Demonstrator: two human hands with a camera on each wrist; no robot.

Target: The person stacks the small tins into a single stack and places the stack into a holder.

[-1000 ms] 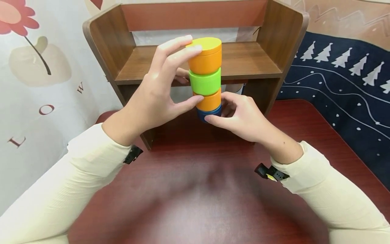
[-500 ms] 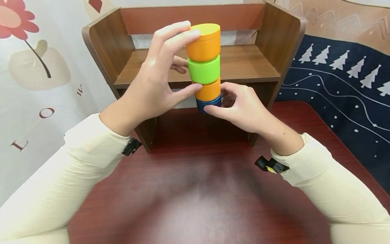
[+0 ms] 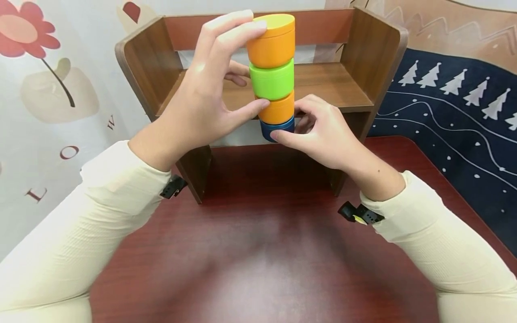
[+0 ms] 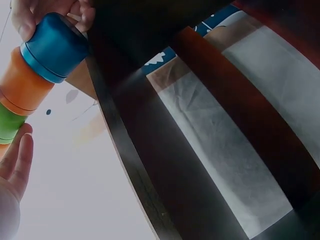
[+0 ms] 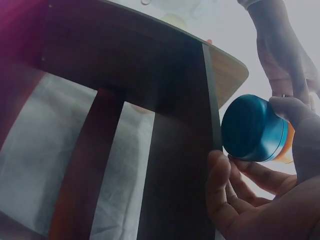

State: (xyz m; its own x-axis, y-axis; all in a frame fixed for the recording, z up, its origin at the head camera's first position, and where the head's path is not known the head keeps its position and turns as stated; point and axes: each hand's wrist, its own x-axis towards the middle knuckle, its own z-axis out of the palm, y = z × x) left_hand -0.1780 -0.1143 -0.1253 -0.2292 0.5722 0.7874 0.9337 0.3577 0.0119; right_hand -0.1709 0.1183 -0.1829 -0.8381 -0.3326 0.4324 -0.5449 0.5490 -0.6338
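Note:
A stack of round, cup-like pieces is held upright in the air before the shelf: a wide orange cup [image 3: 271, 47] on top, then a green cup [image 3: 273, 80], a smaller orange cup [image 3: 279, 111] and a dark blue cup [image 3: 278, 129] at the bottom. My left hand [image 3: 202, 89] grips the stack from the left, fingertips at the top orange cup and thumb on the lower orange one. With thumb and fingers, my right hand [image 3: 327, 130] holds the blue cup [image 5: 255, 127] low on the right. The blue cup's closed underside shows in the right wrist view.
Behind the stack stands a brown wooden desk shelf [image 3: 327, 85] with side panels and a middle board. It rests on a dark red, glossy table [image 3: 262, 251]. Printed cloth hangs at left [image 3: 52, 134] and right [image 3: 452, 107].
Both hands have raised the stack steadily upward, so its top now overlaps the shelf's upper back board. The grips look the same.

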